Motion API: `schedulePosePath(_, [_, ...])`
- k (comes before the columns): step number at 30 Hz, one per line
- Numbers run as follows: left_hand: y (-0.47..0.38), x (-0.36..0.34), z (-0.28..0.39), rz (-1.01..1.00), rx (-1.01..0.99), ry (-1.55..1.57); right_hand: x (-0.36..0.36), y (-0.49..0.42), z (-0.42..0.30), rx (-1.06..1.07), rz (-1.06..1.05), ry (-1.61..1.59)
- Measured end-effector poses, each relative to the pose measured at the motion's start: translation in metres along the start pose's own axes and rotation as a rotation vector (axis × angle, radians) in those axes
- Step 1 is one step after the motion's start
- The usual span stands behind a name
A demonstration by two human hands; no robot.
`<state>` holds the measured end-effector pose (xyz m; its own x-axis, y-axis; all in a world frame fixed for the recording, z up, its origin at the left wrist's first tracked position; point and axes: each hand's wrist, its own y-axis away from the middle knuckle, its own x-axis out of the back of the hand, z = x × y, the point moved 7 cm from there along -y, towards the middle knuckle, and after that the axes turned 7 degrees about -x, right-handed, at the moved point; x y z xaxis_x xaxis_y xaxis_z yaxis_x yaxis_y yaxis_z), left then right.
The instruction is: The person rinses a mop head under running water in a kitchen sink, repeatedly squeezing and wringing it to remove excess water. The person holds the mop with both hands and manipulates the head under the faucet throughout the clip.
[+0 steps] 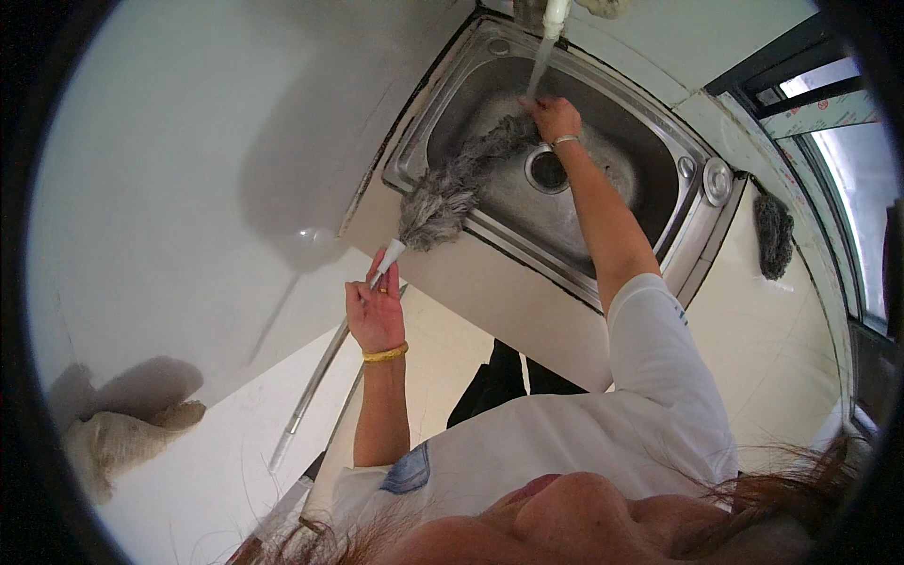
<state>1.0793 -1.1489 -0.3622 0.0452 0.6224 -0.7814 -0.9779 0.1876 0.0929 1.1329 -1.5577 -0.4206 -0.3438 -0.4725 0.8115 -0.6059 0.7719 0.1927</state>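
My left hand [378,314] is closed around the thin metal handle [318,378] of a fluffy duster, just below its white plastic collar [390,256]. The grey duster head [441,205] lies slantwise over the near rim of a stainless steel sink [628,162] and reaches into the basin. At its far tip is my right hand [558,119], fingers bent, directly under water [542,63] running from a white tap spout [555,20]. Whether those fingers grip the duster tip is hidden. The round drain [549,169] sits beside my right wrist.
A tiled counter edge [537,296] borders the sink in front of me. On the right are a metal drain cover [717,181], a dark scouring pad [773,236] and a window frame [798,92]. A wall [191,176] rises on the left, with a beige cloth [127,441] at lower left.
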Motion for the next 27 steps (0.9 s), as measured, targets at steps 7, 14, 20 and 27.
schedulePosePath(7, [0.019, 0.035, -0.016, 0.312, 0.132, 0.201, -0.002, -0.045, 0.012, -0.01, 0.023, -0.441])
schedulePosePath(14, [0.035, 0.019, -0.031, 0.382, 0.436, 0.238, -0.026, -0.019, -0.009, 0.404, 0.106, 0.4])
schedulePosePath(20, [0.026, -0.033, 0.02, 0.073, -0.041, -0.865, -0.041, -0.02, 0.012, 0.085, -0.214, 0.067])
schedulePosePath(27, [-0.036, -0.017, -0.034, -0.321, -0.224, -1.857, -0.036, -0.015, 0.019, 0.056, -0.064, -0.551])
